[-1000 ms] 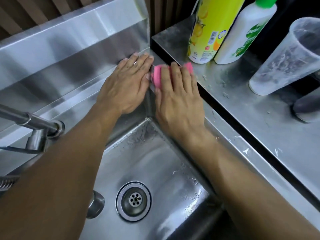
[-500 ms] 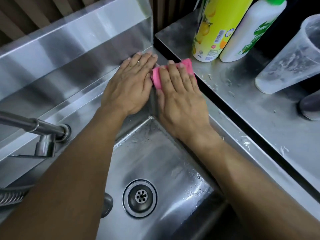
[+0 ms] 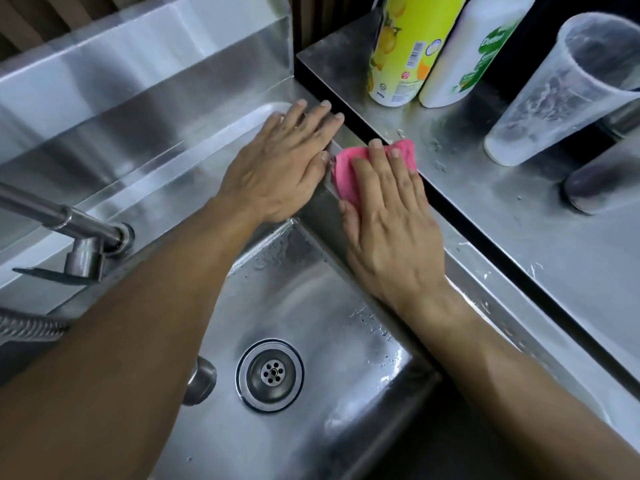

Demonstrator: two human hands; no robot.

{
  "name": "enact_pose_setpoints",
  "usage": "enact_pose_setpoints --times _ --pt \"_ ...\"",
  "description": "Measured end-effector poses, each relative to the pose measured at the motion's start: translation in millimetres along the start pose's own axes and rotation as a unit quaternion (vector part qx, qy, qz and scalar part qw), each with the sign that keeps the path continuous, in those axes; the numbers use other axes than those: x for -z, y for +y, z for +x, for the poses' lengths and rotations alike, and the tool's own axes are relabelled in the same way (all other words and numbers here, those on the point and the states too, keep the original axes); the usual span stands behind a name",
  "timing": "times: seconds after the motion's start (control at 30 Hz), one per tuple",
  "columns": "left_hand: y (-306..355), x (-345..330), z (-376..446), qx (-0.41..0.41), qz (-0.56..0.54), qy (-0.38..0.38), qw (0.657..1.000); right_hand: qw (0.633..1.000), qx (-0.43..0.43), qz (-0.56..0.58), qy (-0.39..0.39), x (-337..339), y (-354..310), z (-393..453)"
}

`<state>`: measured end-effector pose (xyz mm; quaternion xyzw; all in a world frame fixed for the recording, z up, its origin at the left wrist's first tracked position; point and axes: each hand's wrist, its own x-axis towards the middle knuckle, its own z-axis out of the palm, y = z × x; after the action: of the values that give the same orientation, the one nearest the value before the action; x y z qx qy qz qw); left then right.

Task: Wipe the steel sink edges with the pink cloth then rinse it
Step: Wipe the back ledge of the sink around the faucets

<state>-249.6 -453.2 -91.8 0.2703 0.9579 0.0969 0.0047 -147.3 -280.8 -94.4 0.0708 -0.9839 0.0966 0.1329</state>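
The pink cloth [image 3: 346, 171] lies on the right rim of the steel sink [image 3: 491, 306], near the far right corner. My right hand [image 3: 388, 216] presses flat on top of it, fingers spread, and covers most of it. My left hand [image 3: 287, 161] rests flat on the back corner of the rim, just left of the cloth, fingers straight and holding nothing. The basin is wet, with a round drain [image 3: 270, 374] at its bottom.
A steel tap [image 3: 65, 220] reaches in from the left over the basin. On the raised steel counter [image 3: 519, 209] at right stand a yellow bottle [image 3: 405, 50], a white bottle [image 3: 464, 57] and a cloudy plastic cup [image 3: 561, 88]. A steel backsplash rises behind.
My right hand has slid the pink cloth back along the right rim, away from the far corner and apart from my left hand, which stayed at the corner.
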Motion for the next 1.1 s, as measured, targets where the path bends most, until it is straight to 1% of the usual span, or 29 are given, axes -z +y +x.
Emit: enact_pose_setpoints --times 0.1,0.17,0.3,0.43,0.5,0.6,0.67,0.73,0.83,0.93,1.0,1.1 --pt "-2.5 -6.7 -4.4 -0.019 0.032 -0.003 0.999 0.999 0.000 -0.044 -0.013 13.2 8.2 -43.9" --pt "-3.9 -8.7 -6.3 -0.033 0.046 0.000 0.998 0.999 -0.004 -0.053 -0.012 16.0 12.0 -60.3" --pt "1.7 -10.9 -5.8 -0.042 0.048 0.014 0.998 0.999 -0.003 -0.037 0.006 2.5 3.6 -30.3" --pt "4.4 -12.8 -6.3 -0.032 0.036 0.033 0.998 1.000 0.002 -0.016 0.004 -11.7 -6.5 4.0" --pt "3.7 -10.7 -6.9 -0.037 0.038 0.026 0.998 1.000 0.009 -0.017 -0.011 -4.0 -0.3 -13.9" --pt "3.6 -7.5 -7.6 -0.041 0.043 0.013 0.998 0.999 -0.020 -0.027 -0.027 19.7 15.8 -67.4" --pt "4.7 -7.4 -8.0 -0.039 0.045 0.006 0.998 0.998 -0.036 -0.037 -0.022 28.2 22.0 -86.1" --pt "5.7 -6.3 -8.1 -0.032 0.044 0.004 0.999 0.998 -0.042 -0.041 -0.018 25.2 19.9 -79.2" --pt "13.1 -1.7 -7.6 -0.020 0.018 0.007 1.000 1.000 -0.016 -0.017 -0.013 13.3 12.2 -45.9" --pt "35.0 -8.1 -12.4 -0.056 -0.006 0.028 0.998 1.000 -0.005 0.001 -0.002 8.5 14.2 -31.3" --pt "43.2 -15.7 -15.3 -0.073 -0.020 0.031 0.997 1.000 -0.010 -0.004 0.000 16.7 22.2 -49.6" --pt "43.8 -19.5 -17.1 -0.061 -0.035 0.040 0.997 0.999 -0.032 -0.033 -0.019 37.9 38.6 -99.0"
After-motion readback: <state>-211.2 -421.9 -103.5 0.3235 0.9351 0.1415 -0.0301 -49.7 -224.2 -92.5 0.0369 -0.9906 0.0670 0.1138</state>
